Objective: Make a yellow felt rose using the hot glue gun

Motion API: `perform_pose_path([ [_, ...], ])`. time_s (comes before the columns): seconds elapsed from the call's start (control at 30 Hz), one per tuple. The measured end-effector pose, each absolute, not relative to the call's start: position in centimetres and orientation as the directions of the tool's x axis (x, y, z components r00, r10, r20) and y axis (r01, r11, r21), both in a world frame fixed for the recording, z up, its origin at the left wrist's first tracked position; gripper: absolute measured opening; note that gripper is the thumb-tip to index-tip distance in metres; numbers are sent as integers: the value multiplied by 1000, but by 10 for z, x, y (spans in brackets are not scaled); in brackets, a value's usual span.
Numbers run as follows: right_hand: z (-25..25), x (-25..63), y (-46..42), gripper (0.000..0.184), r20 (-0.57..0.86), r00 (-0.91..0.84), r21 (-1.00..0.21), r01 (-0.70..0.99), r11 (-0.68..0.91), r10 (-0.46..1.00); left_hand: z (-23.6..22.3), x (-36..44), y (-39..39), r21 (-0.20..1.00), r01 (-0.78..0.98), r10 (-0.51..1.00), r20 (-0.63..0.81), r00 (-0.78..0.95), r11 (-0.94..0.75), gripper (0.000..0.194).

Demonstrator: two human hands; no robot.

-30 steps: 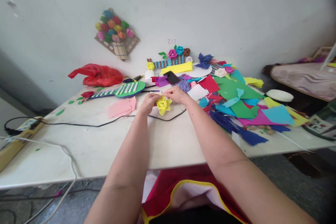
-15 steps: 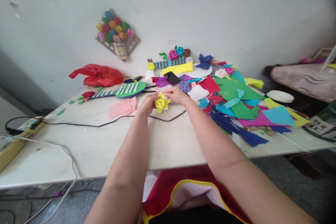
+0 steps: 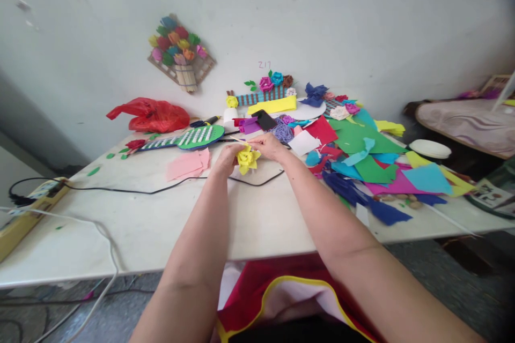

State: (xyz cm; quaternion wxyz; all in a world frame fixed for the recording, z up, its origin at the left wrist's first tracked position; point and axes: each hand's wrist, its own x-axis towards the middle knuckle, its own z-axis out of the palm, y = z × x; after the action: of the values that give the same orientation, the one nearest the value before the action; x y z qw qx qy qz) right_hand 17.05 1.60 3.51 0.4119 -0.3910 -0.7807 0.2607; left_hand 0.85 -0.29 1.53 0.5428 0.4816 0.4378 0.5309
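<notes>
Between my hands, above the table, is a yellow paper flower (image 3: pixel 248 158) with its petals spread open. My left hand (image 3: pixel 228 158) has its fingers closed on the flower's left side. My right hand (image 3: pixel 269 146) pinches a thin pale stick (image 3: pixel 238 140) just behind the flower, its fingers close to the upper petals. Part of the stick and the back of the flower are hidden by fingers and petals. Pink paper sheets (image 3: pixel 188 165) lie left of my left hand.
A green guitar-shaped craft (image 3: pixel 201 138) and a red plastic bag (image 3: pixel 151 116) lie at the back left. Coloured paper, such as a green sheet (image 3: pixel 362 136), is heaped on the right. A phone (image 3: pixel 264 119) lies beyond my hands; a black cable (image 3: pixel 153 193) crosses the table (image 3: pixel 161 236).
Both hands stay almost in place around the yellow flower. The pale stick's outer end has shifted slightly left; the flower is still held.
</notes>
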Motion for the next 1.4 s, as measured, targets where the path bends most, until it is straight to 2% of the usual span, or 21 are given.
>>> perform_pose_path([
  [0.43, 37, 174, 20, 31, 491, -506, -485, 517, 705, 709, 12, 8, 1, 982, -174, 997, 73, 9, -71, 30],
  [0.77, 36, 178, 22, 30, 504, -536, -356, 587, 728, 678, 8, 6, 4, 977, -194, 996, 89, -11, -89, 32],
  [0.9, 37, 177, 21, 29, 497, -527, -384, 579, 720, 689, 7, 6, 4, 981, -170, 995, 99, 6, -97, 32],
  [1.17, 39, 175, 15, 27, 466, -453, -582, 491, 648, 761, 10, 7, 2, 984, -122, 990, 133, 50, -126, 29],
  [1.4, 38, 175, 18, 23, 478, -434, -574, 505, 645, 764, 12, 6, 1, 985, -94, 986, 150, 67, -144, 27],
])
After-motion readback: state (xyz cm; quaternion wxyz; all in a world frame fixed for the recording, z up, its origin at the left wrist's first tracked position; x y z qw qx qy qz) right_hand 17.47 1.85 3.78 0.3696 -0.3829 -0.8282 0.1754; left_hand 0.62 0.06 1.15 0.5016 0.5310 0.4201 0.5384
